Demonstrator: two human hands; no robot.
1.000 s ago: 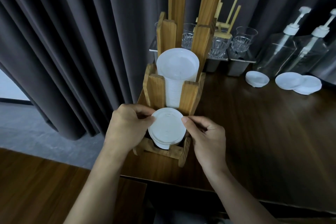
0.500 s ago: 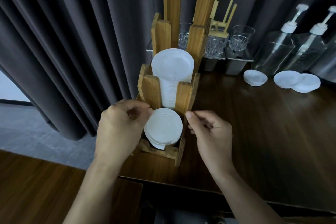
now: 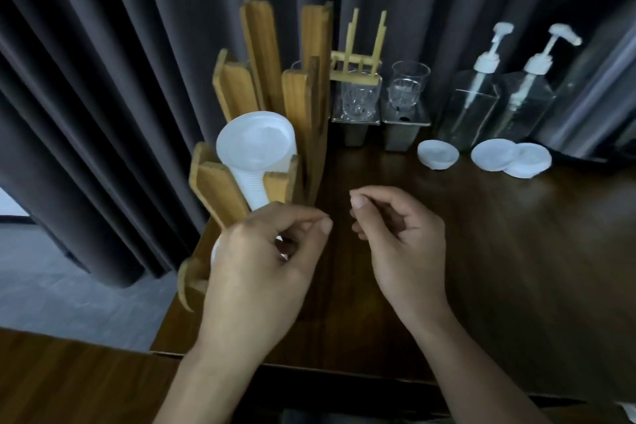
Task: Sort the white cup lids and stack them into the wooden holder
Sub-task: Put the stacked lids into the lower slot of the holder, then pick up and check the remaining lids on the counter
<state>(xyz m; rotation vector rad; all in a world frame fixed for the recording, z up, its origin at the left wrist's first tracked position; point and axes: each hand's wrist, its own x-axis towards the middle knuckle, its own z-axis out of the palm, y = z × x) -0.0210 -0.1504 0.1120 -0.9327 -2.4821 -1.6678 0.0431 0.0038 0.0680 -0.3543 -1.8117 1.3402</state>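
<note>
The wooden holder (image 3: pixel 213 189) stands at the table's left edge. Its middle compartment holds a tall white stack (image 3: pixel 256 141) with a round top. My left hand (image 3: pixel 261 272) hovers over the front compartment with loosely curled fingers and holds nothing. It hides the lids there, apart from a white sliver (image 3: pixel 215 249). My right hand (image 3: pixel 402 244) is just right of the holder, above the table, loosely curled and empty. Three loose white lids lie at the back right: one alone (image 3: pixel 437 153) and two overlapping (image 3: pixel 492 155) (image 3: pixel 530 162).
Behind the holder, clear glasses (image 3: pixel 359 96) sit in metal tins (image 3: pixel 404 129), with a small wooden rack above. Two clear pump bottles (image 3: pixel 471 110) stand behind the loose lids. A dark curtain (image 3: pixel 103 79) hangs at the back. The table's front edge (image 3: pixel 309 367) is close to me.
Both hands have let go of the lid stack in the front compartment and drawn back. My view has shifted right, so the holder now sits further left.
</note>
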